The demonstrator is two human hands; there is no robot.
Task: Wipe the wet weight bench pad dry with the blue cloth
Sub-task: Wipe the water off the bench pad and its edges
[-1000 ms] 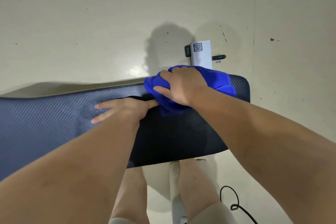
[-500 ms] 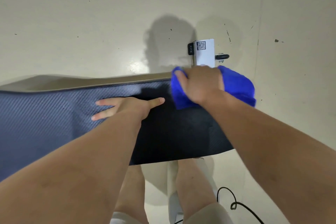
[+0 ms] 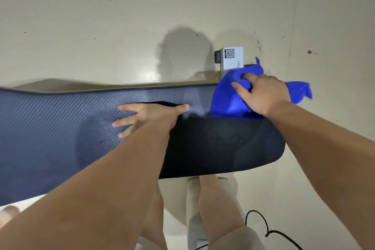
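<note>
A dark blue weight bench pad [image 3: 60, 128] with a woven texture runs across the view from the left edge to a rounded right end. The blue cloth [image 3: 229, 97] lies bunched on the pad's far right corner, and part of it hangs past the pad's end. My right hand [image 3: 263, 93] grips the cloth and presses it onto the pad. Near the pad's middle, my left hand [image 3: 150, 115] rests flat with fingers spread and holds nothing.
A white bench frame post [image 3: 233, 59] with a QR label stands just behind the pad's far right corner. The floor [image 3: 121, 26] is pale and glossy. My legs show below the pad, with a black cable [image 3: 263, 229] on the floor at the lower right.
My right hand has swept the cloth rightward along the pad's far edge to its right end. My left hand has stayed planted on the pad.
</note>
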